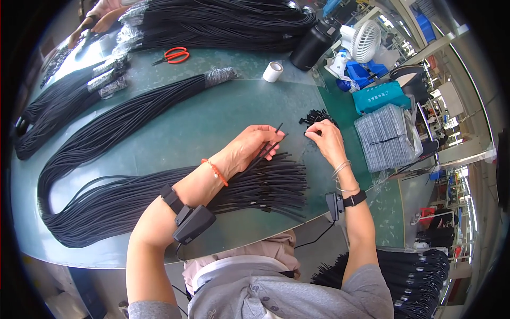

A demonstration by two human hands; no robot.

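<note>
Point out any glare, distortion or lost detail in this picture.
In the head view, glare whitens the table at its far left; in the head view, the table's near edge bows and black fills the corners; also in the head view, the small black parts by the right hand merge into a dark clump.

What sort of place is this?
Probably a factory workshop: bundles of black cords and a pile of small black parts share a green worktable, and another person's hand shows at its far side.
</note>
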